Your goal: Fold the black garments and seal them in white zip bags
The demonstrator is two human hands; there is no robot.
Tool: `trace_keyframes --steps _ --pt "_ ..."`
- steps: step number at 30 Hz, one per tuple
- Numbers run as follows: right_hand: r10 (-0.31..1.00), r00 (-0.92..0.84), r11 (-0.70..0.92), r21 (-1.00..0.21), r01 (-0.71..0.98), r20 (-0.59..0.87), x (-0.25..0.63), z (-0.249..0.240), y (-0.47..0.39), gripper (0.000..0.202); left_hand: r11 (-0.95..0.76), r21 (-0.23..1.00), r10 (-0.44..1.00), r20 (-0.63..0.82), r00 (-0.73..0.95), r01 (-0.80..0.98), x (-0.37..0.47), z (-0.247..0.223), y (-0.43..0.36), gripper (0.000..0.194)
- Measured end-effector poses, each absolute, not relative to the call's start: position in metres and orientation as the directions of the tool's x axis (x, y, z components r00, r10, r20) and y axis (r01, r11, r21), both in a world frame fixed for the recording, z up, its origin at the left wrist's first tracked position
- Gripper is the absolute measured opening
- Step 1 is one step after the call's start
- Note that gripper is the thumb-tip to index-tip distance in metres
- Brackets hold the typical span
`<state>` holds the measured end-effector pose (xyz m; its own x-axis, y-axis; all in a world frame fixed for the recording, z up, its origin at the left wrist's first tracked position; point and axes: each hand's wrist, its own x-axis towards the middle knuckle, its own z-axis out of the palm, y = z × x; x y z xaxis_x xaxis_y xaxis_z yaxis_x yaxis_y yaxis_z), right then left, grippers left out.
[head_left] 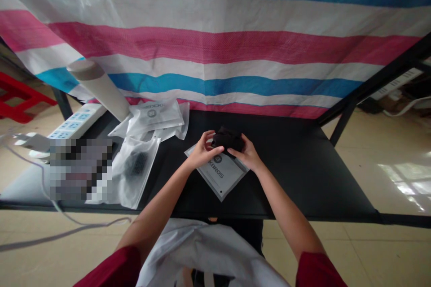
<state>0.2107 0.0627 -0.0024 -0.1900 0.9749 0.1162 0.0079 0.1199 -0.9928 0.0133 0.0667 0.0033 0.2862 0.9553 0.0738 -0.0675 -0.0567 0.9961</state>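
A folded black item (pixel 229 140), apparently cloth, is held between both hands over the middle of the black table. My left hand (pixel 204 150) grips its left side, with the thumb in front. On its right side, my right hand (pixel 247 151) holds on with thumb and fingers. Beneath them a translucent printed pouch (pixel 220 176) lies flat on the table, turned at an angle; its upper part is hidden by the item and the hands.
On the black table (pixel 303 166), printed plastic bags (pixel 156 116) and a clear bag with a dark item (pixel 131 172) lie left. Beyond are a leaning bottle (pixel 101 89), a power strip (pixel 79 121) and a cable (pixel 43 184). A striped sheet (pixel 215 45) hangs behind.
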Motion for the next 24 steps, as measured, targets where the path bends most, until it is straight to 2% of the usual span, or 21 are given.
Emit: trace_keyframes --steps 2,4,6,8,12,15,17,20,24 --pt "0.977 -0.186 0.109 -0.994 0.029 0.101 0.210 -0.001 0.061 0.058 -0.033 0.997 0.950 0.055 0.308 -0.077 0.014 0.005 0.067 0.059" --pt "0.973 -0.216 0.090 -0.995 0.053 0.077 0.211 0.003 0.059 0.070 -0.089 0.993 0.951 0.108 0.289 -0.077 0.015 0.009 0.066 0.047" --pt "0.952 -0.299 0.083 -0.995 0.056 0.063 0.214 0.008 0.056 0.082 -0.161 0.986 0.949 0.168 0.268 -0.049 0.015 0.014 0.066 0.038" --pt "0.907 -0.420 0.061 -0.998 0.034 0.041 0.216 0.012 0.054 0.086 -0.207 0.978 0.934 0.199 0.296 -0.005 0.014 0.019 0.065 0.031" --pt "0.833 -0.553 -0.004 -1.000 0.029 -0.020 0.218 0.015 0.052 0.075 -0.249 0.967 0.873 0.200 0.444 0.055 0.011 0.024 0.063 0.029" --pt "0.831 -0.555 0.004 -0.995 0.099 -0.052 0.218 0.014 0.051 0.063 -0.277 0.956 0.844 0.196 0.500 0.093 0.010 0.027 0.061 0.036" --pt "0.846 -0.529 0.034 -0.986 0.162 -0.058 0.221 0.013 0.053 0.056 -0.306 0.933 0.848 0.176 0.500 0.191 0.008 0.030 0.059 0.041" --pt "0.896 -0.442 0.057 -0.973 0.222 -0.049 0.230 0.010 0.059 0.051 -0.336 0.813 0.874 0.081 0.480 0.475 -0.003 0.033 0.058 0.049" --pt "0.943 -0.314 -0.042 -0.976 0.216 -0.109 0.248 0.009 0.065 0.045 -0.347 0.515 0.862 -0.153 0.483 0.783 -0.025 0.033 0.064 0.055"
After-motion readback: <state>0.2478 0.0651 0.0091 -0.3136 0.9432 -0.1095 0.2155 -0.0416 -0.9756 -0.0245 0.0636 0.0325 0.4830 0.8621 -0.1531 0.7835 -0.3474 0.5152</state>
